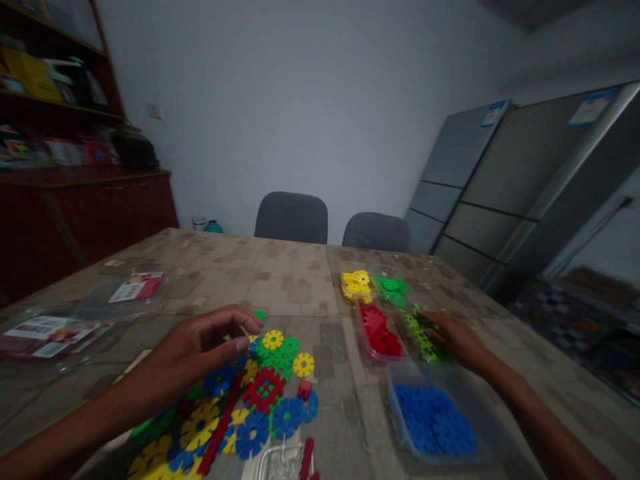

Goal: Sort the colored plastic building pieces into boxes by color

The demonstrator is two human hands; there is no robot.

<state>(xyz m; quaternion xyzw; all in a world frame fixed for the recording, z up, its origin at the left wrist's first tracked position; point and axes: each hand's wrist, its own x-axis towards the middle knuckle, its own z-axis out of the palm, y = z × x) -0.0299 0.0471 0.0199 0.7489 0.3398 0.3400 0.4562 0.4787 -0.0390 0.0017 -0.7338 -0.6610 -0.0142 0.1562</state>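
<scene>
My left hand point(200, 350) hovers over a loose heap of coloured plastic snowflake pieces point(260, 393), its fingertips pinched on a small green piece point(260, 315). My right hand point(457, 340) reaches into a clear tray of light green pieces point(419, 333), fingers curled down among them; what they grip is hidden. Beside that tray sit a tray of red pieces point(381, 331), a tray of blue pieces point(433, 419), a tray of yellow pieces point(356, 285) and a tray of dark green pieces point(393, 287).
The table point(290, 280) has a patterned beige cover. Clear plastic lids with red labels point(75, 313) lie at the left. Two grey chairs point(291, 217) stand behind the far edge. A dark wooden cabinet point(80, 200) is at the left, grey metal cabinets point(525, 180) at the right.
</scene>
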